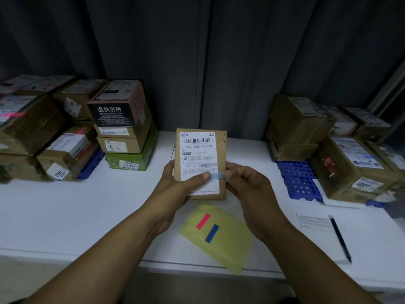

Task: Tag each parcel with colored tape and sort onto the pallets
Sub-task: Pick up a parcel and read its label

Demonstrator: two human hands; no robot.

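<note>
A small brown parcel (200, 150) with a white shipping label is held upright above the white table (65, 211). My left hand (175, 185) grips its lower left edge, thumb pressed on a pale blue tape strip (217, 176) across the label. My right hand (245, 183) holds the parcel's lower right edge and pinches the strip's right end. Below lies a yellow sheet (221, 235) carrying a pink tape strip (203, 221) and a blue tape strip (212, 233).
A blue pallet (92, 164) at the left carries several stacked parcels (122, 119), some with pink tape. A second blue pallet (298, 181) at the right holds more parcels (350, 167). A paper (313, 224) and black pen (340, 238) lie near the right front.
</note>
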